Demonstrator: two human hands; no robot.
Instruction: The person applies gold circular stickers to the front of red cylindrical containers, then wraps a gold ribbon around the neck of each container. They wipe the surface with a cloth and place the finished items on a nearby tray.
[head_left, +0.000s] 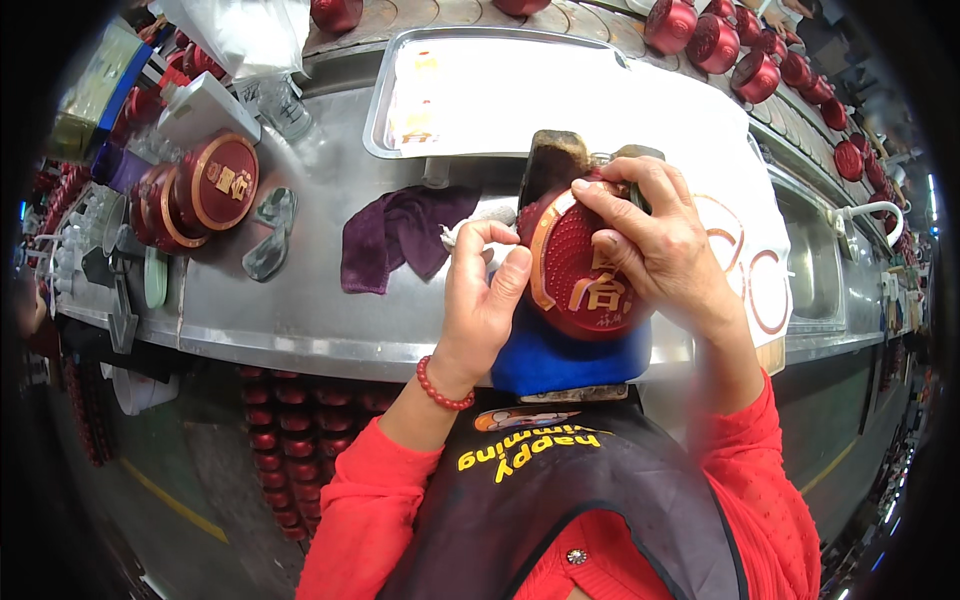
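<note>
A dark red round pot (pixel 590 275) with a studded face and gold characters sits tilted on a blue cloth (pixel 565 358) in front of me. A gold curved strip (pixel 545 240) lies along the left part of its rim. My right hand (pixel 660 225) grips the pot from the upper right, its bent fingers and thumb pressing on the face near the strip's upper end. My left hand (pixel 480 295), with a red bead bracelet at the wrist, is at the pot's left edge. Its thumb and forefinger are bent close together; what they pinch, if anything, cannot be made out.
A crumpled purple cloth (pixel 405 235) lies left of the pot on the metal counter (pixel 310 290). Stacked red pots (pixel 220 182) stand farther left. Beyond are a metal tray (pixel 376 125) and a white sheet (pixel 650 115) with ring-shaped strips. More red pots (pixel 715 42) line the conveyor.
</note>
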